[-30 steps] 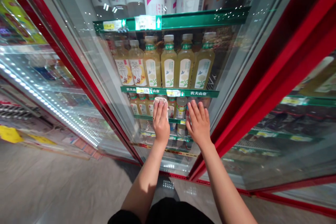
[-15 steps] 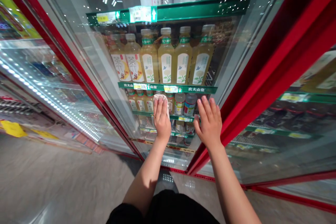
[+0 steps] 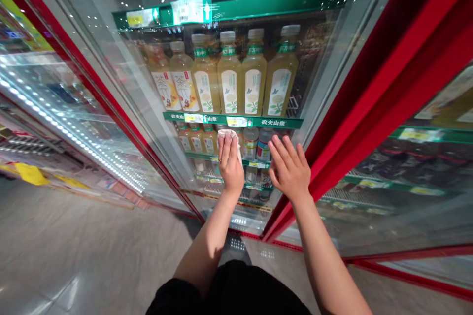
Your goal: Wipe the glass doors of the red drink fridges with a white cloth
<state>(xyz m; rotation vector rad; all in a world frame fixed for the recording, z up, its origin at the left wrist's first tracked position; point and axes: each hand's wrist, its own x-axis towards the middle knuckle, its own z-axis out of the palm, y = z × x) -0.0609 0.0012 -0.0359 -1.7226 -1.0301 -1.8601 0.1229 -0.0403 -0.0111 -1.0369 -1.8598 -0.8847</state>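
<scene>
My left hand (image 3: 231, 168) lies with its fingers stretched upward over a white cloth (image 3: 239, 150), holding it flat to the glass door (image 3: 318, 66) of a drinks cooler. A strip of the cloth shows above the fingertips and along the right of the fingers. My right hand (image 3: 290, 166) is open, palm toward the same glass, close to the red door frame (image 3: 321, 157). Whether its palm touches the glass I cannot tell. Behind the door stand yellowish tea bottles (image 3: 229, 78) on a green-edged shelf (image 3: 283, 122), with smaller bottles (image 3: 196, 140) below, partly hidden by my hands.
To the right is another cooler door (image 3: 399, 206) with dark bottles behind it. Lit shelves (image 3: 66, 123) run along the left, with a yellow tag (image 3: 31, 173) low down. Grey floor (image 3: 92, 246) lies below.
My right hand has shifted slightly left, closer to my left hand. My left hand has moved slightly right with the cloth, and the view has tilted a little.
</scene>
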